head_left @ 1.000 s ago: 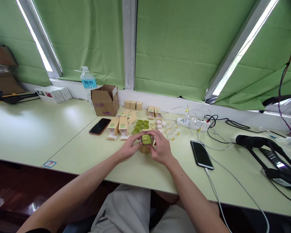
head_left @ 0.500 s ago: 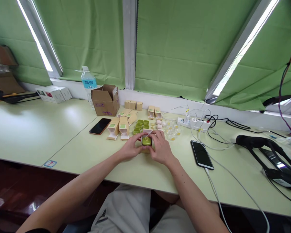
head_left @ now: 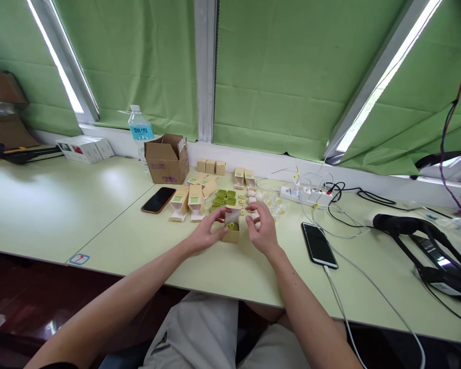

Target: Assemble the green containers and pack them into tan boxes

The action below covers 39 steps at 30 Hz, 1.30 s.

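Fingertips [head_left: 219,213] of the left hand [head_left: 204,233] pinch the left side of the open box [head_left: 232,236] on the table [head_left: 138,241]. A green case [head_left: 231,225] sits sunk inside it. The right hand [head_left: 264,230] hovers just right of the box, fingers loosely spread.

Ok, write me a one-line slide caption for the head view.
Left hand steadies a small open carton with a green case inside; right hand hovers open beside it.

left hand [head_left: 204,234] holds small open box [head_left: 231,236] | right hand [head_left: 262,229] loose beside it
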Tool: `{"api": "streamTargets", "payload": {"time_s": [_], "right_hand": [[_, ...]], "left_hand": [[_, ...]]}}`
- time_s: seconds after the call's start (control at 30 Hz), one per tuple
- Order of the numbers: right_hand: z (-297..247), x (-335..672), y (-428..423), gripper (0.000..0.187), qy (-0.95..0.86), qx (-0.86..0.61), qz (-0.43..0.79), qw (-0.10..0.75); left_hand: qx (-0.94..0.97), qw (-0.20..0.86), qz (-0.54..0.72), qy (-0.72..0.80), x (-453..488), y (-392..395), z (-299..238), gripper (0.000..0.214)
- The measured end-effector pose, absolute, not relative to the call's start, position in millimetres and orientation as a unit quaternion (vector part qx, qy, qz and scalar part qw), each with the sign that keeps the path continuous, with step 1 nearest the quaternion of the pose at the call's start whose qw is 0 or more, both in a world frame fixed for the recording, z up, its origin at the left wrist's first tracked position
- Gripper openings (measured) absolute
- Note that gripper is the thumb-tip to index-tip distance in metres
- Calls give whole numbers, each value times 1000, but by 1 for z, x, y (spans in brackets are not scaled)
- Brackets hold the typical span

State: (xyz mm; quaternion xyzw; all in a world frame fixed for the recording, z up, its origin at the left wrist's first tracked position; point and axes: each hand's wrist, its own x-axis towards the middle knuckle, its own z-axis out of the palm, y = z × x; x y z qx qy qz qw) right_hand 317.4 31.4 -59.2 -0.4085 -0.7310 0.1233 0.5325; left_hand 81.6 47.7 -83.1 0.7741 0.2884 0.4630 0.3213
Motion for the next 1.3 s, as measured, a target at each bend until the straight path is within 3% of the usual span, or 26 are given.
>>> {"api": "streamTargets", "payload": {"time_s": [0.13, 0.23, 0.4, 0.53, 0.83, 1.3], "right_hand": [[-66, 312, 38, 33, -687, -430, 184, 556], [-70, 306, 39, 42, -706, -421, 196, 535], [-69, 304, 35, 20, -748, -374, 199, 511], [-63, 306, 31, 18, -763, -331, 226, 506], [-65, 306, 29, 4, -776, -319, 208, 502], [-75, 305, 33, 12, -779, -286, 132, 543]], "left_hand": [[715, 355, 521, 300, 85, 53, -87, 36], [704, 358, 526, 315, 90, 57, -86, 40], [728, 325, 516, 314, 97, 54, -80, 25], [741, 300, 508, 321, 98, 53, -77, 10], [756, 342, 494, 260, 84, 50, -76, 19], [777, 295, 485, 273, 82, 46, -73, 18]]}}
